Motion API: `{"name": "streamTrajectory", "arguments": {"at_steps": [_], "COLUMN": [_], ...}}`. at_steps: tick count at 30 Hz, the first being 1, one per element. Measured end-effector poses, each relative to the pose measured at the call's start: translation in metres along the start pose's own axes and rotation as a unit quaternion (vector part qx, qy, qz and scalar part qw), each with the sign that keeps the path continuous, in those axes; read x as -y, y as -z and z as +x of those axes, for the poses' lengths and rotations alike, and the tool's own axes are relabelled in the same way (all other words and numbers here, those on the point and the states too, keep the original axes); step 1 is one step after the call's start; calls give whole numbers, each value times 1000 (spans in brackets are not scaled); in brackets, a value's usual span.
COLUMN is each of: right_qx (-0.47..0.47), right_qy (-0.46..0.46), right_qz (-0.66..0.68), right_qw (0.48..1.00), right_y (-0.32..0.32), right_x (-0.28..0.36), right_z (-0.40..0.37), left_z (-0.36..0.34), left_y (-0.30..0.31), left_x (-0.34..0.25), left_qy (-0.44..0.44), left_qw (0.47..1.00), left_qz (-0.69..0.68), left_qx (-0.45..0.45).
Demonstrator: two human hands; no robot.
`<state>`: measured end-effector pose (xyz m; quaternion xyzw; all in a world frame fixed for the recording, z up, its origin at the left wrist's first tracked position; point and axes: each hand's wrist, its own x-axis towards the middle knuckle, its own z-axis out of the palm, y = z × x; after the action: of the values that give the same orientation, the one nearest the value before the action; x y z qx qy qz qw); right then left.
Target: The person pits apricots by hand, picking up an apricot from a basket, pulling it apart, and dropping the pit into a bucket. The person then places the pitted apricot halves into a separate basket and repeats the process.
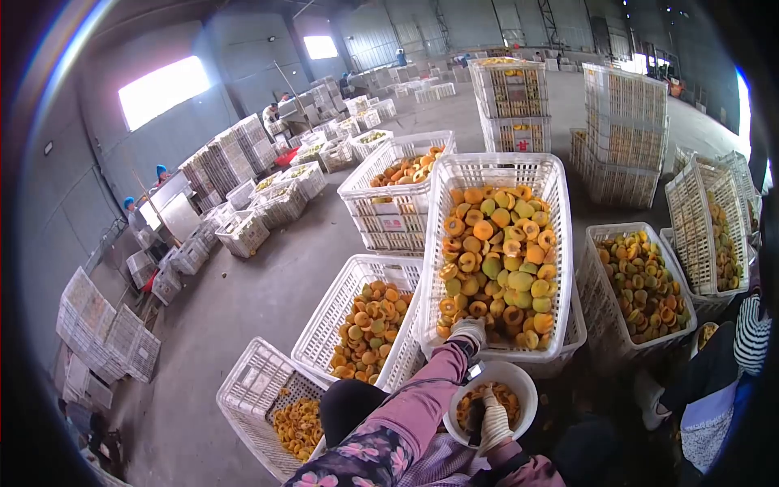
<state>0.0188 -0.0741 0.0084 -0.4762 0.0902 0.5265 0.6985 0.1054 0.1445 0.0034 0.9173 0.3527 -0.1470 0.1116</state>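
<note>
My left hand [469, 331], in a pale glove, reaches over the near rim of a white slatted crate [565, 268]. It touches or nearly touches the halved yellow-orange stone fruit [495, 252] inside, which look like peaches; its fingertips are partly hidden. Below that crate, my right hand [493, 420], also gloved, is over a white bucket [529, 398] of cut fruit pieces [505, 394]. Its fingers look closed beside a dark object [475, 418] that I cannot make out.
Crates of fruit halves stand left [369, 329] and right [641, 280], and a lower-left crate [296, 430] holds smaller pieces. Tall crate stacks [625, 122] rise behind. A seated person [714, 365] is close on the right; other people work along the left wall.
</note>
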Motion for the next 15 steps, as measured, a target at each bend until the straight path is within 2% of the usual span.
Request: {"name": "streamTrajectory", "arguments": {"at_steps": [2,4,6,7,9,10,12,14,15], "right_qx": [-14,-28,-28,-26,-15,-12,-13,-12,-25], "right_qy": [8,18,117,119,91,81,249,264,264], "right_qz": [14,28,13,14,-9,-17,-144,-131,-193], "right_qw": [1000,999,993,992,996,996,958,956,945], "right_y": [5,15,26,29,26,24,20,17,18], "right_x": [-5,-12,-20,-20,-18,-20,-27,-28,-30], "right_z": [8,25,43,45,42,41,42,37,37], "left_z": [7,-9,-23,-23,-59,-75,-108,-149,-152], "left_y": [-5,0,2,-24,-43,-56,-78,-66,-67], "left_x": [8,17,28,32,30,22,3,-11,-6], "left_qy": [-18,-49,-138,-211,-365,-296,-153,-68,-69], "left_qw": [999,999,968,818,723,715,661,428,426], "left_qz": [-28,-19,-209,-534,-568,-620,-725,-901,-902], "left_qx": [16,-5,10,23,-143,-131,-117,21,20]}}
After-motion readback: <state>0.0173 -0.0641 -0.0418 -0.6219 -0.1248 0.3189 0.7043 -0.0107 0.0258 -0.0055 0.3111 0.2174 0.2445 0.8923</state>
